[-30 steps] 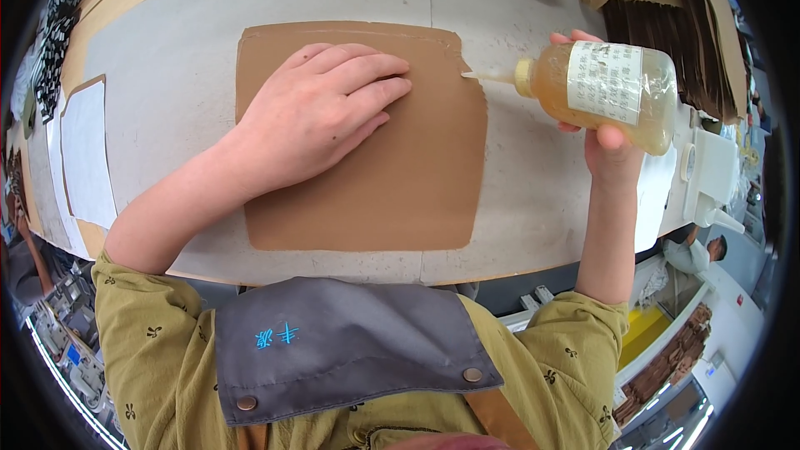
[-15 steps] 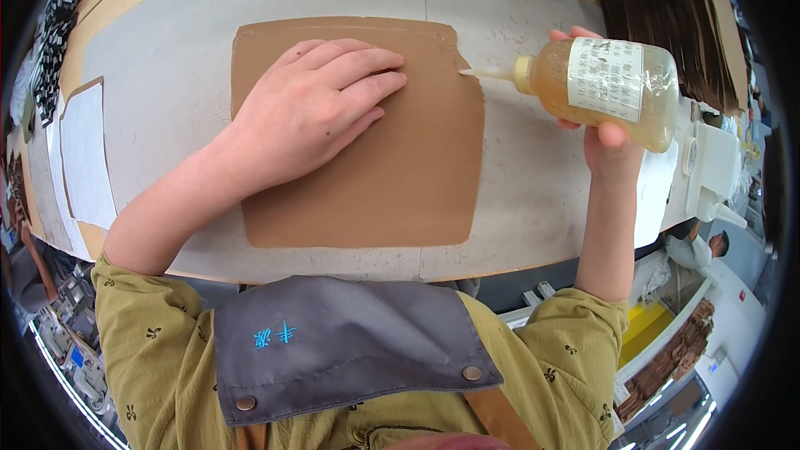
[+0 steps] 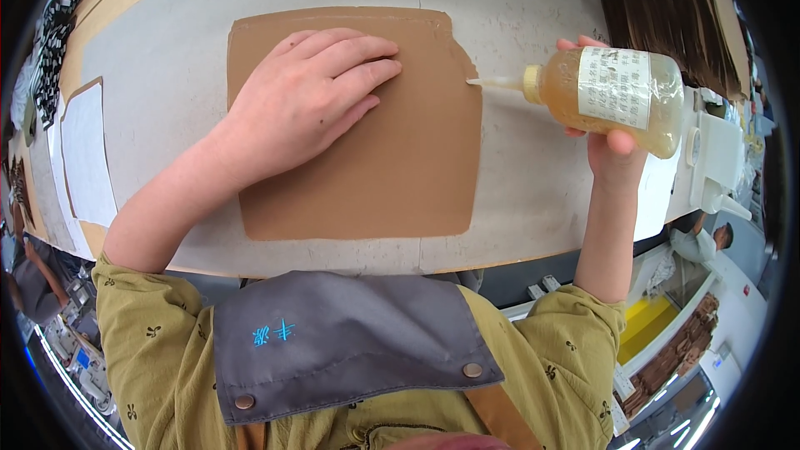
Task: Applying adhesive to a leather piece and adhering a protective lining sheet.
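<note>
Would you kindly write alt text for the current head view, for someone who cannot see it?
A person's right hand holds a see-through, amber-tinted bottle roughly sideways, its thin nozzle pointing at the right edge of a brown sheet. The left hand rests on the sheet, which lies on a grey tabletop.

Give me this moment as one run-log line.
left hand: resting on brown sheet | right hand: gripping bottle | nozzle: tip at sheet's right edge, contact unclear | surface: grey tabletop
</note>
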`<state>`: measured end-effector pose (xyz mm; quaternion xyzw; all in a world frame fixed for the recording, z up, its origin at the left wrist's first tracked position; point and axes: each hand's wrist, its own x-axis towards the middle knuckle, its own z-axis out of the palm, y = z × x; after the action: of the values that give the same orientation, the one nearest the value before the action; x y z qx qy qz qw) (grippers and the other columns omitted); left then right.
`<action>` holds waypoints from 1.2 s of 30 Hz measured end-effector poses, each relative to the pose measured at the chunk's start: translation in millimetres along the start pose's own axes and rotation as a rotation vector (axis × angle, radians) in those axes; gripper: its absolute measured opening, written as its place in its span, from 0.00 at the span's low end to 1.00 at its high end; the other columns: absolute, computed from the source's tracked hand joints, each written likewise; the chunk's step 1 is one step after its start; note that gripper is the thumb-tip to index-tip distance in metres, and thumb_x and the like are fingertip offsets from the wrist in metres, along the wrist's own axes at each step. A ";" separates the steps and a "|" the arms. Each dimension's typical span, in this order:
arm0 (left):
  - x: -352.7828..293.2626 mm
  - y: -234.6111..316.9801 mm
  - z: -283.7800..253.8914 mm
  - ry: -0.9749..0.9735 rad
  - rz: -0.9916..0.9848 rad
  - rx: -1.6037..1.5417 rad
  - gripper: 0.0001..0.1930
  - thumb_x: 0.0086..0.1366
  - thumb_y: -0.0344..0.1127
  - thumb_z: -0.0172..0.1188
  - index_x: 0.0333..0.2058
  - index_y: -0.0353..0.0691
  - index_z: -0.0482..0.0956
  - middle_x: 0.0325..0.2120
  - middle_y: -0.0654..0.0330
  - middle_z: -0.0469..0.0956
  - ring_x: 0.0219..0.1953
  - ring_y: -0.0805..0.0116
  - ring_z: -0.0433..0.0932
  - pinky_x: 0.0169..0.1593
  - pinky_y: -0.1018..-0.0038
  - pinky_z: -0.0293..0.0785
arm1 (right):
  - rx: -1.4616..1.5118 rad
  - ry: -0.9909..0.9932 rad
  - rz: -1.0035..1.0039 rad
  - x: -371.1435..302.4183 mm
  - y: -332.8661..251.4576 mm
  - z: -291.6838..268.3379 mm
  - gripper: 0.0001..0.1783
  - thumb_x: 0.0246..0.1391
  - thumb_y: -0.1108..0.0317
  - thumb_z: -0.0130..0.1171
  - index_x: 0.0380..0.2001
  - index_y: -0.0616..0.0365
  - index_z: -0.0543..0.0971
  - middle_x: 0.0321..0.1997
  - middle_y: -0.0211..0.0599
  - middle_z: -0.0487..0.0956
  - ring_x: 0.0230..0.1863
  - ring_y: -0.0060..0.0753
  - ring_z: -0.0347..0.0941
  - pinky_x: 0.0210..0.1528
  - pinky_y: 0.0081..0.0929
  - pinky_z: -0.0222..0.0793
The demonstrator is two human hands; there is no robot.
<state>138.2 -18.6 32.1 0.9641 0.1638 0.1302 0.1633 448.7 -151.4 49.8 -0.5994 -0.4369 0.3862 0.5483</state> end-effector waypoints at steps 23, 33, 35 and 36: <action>-56.6 7.9 -19.7 0.164 -0.211 0.081 0.17 0.61 0.22 0.63 0.49 0.39 0.83 0.54 0.56 0.79 0.59 0.55 0.76 0.62 0.64 0.69 | 0.049 0.040 -0.025 -21.7 8.7 -7.3 0.62 0.26 0.28 0.77 0.59 0.64 0.73 0.57 0.54 0.79 0.52 0.43 0.83 0.27 0.21 0.85; -127.7 -10.6 -16.6 0.429 -0.620 -0.002 0.17 0.69 0.24 0.58 0.55 0.40 0.80 0.56 0.57 0.78 0.61 0.61 0.75 0.65 0.68 0.68 | 0.089 -0.047 0.011 -33.6 14.6 -18.9 0.63 0.26 0.27 0.76 0.59 0.63 0.73 0.57 0.50 0.79 0.58 0.52 0.79 0.25 0.22 0.84; -134.6 -13.2 -15.3 0.442 -0.650 -0.006 0.17 0.70 0.25 0.57 0.56 0.40 0.80 0.57 0.57 0.78 0.61 0.62 0.74 0.65 0.68 0.68 | 0.096 -0.069 0.033 -36.7 14.8 -21.0 0.63 0.26 0.27 0.76 0.60 0.64 0.72 0.57 0.50 0.79 0.59 0.51 0.78 0.27 0.23 0.85; -136.3 -15.0 -14.6 0.479 -0.684 -0.050 0.16 0.71 0.26 0.57 0.56 0.40 0.80 0.57 0.57 0.78 0.62 0.63 0.74 0.65 0.68 0.67 | 0.096 -0.068 0.034 -38.1 16.5 -22.1 0.63 0.26 0.27 0.76 0.60 0.64 0.72 0.57 0.50 0.79 0.59 0.51 0.78 0.27 0.23 0.85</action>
<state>5.3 -50.1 13.2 0.7926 0.5046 0.2928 0.1776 459.0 -194.8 35.0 -0.5663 -0.4258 0.4363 0.5546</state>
